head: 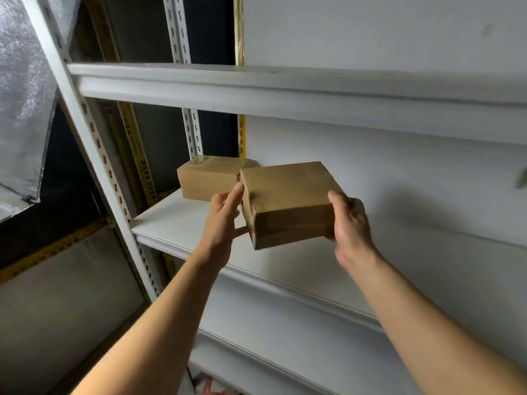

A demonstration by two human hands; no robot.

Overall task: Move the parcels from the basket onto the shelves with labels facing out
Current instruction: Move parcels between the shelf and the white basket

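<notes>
A brown cardboard parcel [288,201] is held in the air just above the front edge of the middle shelf [171,223]. My right hand [349,226] grips its right side, fingers curled round the near corner. My left hand [224,220] presses its left side with straight fingers, thumb under the lower edge. No label shows on the faces I can see. A second brown parcel [206,179] stands on the same shelf, behind and to the left, its right end hidden by the held one. The basket is out of view.
The white metal rack has an upper shelf [285,92] above and a lower shelf [285,317] below, with a slotted upright [108,172] at the left. A white wall [399,172] backs the shelves. Grey plastic sheeting [22,104] hangs at far left.
</notes>
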